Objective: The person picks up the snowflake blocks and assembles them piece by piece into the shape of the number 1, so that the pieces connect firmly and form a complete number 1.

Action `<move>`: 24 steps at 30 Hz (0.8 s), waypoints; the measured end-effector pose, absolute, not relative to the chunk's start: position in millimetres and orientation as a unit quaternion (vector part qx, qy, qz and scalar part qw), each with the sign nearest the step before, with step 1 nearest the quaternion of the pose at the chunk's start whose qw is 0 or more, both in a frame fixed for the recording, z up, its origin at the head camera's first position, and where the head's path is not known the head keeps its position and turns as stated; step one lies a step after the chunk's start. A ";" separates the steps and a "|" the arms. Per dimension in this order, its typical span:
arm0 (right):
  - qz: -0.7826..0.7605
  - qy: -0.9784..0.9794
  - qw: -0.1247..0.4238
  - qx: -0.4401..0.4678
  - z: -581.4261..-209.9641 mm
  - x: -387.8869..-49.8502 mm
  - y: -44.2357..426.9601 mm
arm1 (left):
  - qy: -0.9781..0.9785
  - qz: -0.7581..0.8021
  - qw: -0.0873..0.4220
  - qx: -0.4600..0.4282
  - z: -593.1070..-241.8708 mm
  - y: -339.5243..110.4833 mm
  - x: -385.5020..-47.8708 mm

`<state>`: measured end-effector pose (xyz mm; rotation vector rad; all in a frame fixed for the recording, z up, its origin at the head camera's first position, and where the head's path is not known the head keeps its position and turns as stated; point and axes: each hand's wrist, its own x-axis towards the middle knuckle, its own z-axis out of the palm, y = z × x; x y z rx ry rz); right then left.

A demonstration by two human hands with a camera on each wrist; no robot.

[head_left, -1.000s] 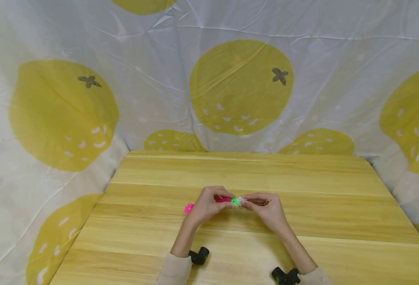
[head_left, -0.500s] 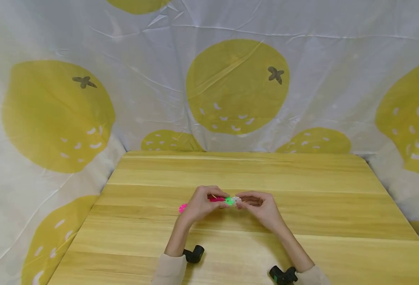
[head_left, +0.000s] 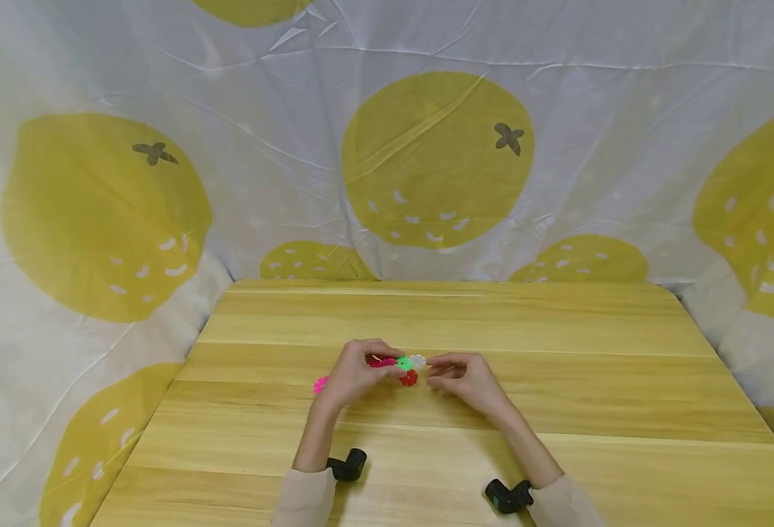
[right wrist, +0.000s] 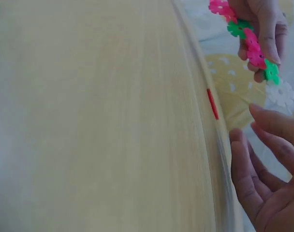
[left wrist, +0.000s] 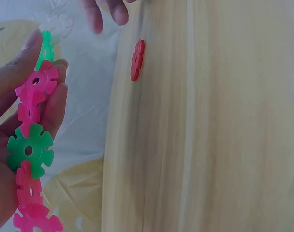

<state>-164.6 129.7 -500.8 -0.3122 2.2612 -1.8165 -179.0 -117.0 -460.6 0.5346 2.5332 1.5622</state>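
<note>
My left hand [head_left: 352,375] pinches a chain of plastic snowflake discs between thumb and fingers. In the left wrist view the chain runs through pink discs, a green disc [left wrist: 28,150], more pink, a light green disc [left wrist: 46,50] and a white disc [left wrist: 57,25] at the far end. My right hand [head_left: 469,379] is just right of the white disc, with its fingers loosely bent and nothing between them; a small gap parts them in the right wrist view. A loose red disc [head_left: 409,378] lies on the table below the chain's end.
The wooden table [head_left: 558,322] spreads under both hands. Behind it hangs a white cloth [head_left: 282,183] with yellow fruit prints. Each wrist wears a black camera, one on the left [head_left: 349,465] and one on the right [head_left: 508,496].
My right hand has let go of the white disc, which stays on the chain. Both hands have shifted left, and the red disc on the table has come into sight.
</note>
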 end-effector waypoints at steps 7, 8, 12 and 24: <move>-0.605 0.780 0.117 -0.105 -503.1 -174.1 111.5 | 0.834 0.524 0.059 0.164 -461.3 -121.1 -179.9; -0.603 0.782 0.117 -0.104 -503.3 -175.1 108.8 | 0.834 0.523 0.058 0.163 -461.5 -121.2 -179.9; -0.586 0.797 0.106 -0.102 -506.1 -177.6 98.8 | 0.838 0.517 0.052 0.168 -461.5 -119.9 -179.7; -0.499 0.861 0.072 -0.069 -499.0 -171.2 87.2 | 0.836 0.519 0.055 0.167 -462.3 -118.7 -178.8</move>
